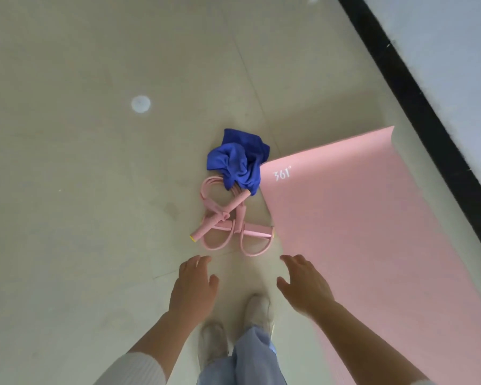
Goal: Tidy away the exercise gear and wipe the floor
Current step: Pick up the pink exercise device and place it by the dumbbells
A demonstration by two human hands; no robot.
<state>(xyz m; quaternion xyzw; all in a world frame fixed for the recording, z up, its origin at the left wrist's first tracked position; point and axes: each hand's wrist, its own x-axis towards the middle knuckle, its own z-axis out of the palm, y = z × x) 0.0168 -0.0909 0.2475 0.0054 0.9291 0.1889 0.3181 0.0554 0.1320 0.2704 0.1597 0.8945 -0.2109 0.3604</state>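
On the far left, the pale floor (67,190) has a round white spot (140,104) on it. Next comes the left hand (193,284), open with loose fingers, holding nothing. Just past its fingertips lies the pink pull band (228,226). Its foot bar runs left to right, and its loops sit near both hands. A blue cloth (238,159) is bunched on the band's far end. The right hand (303,284) is open and empty too. To its right lies the pink mat (358,232), flat and long, running away from the person. Both hands look about as near to the band, so I think the band gets picked up first
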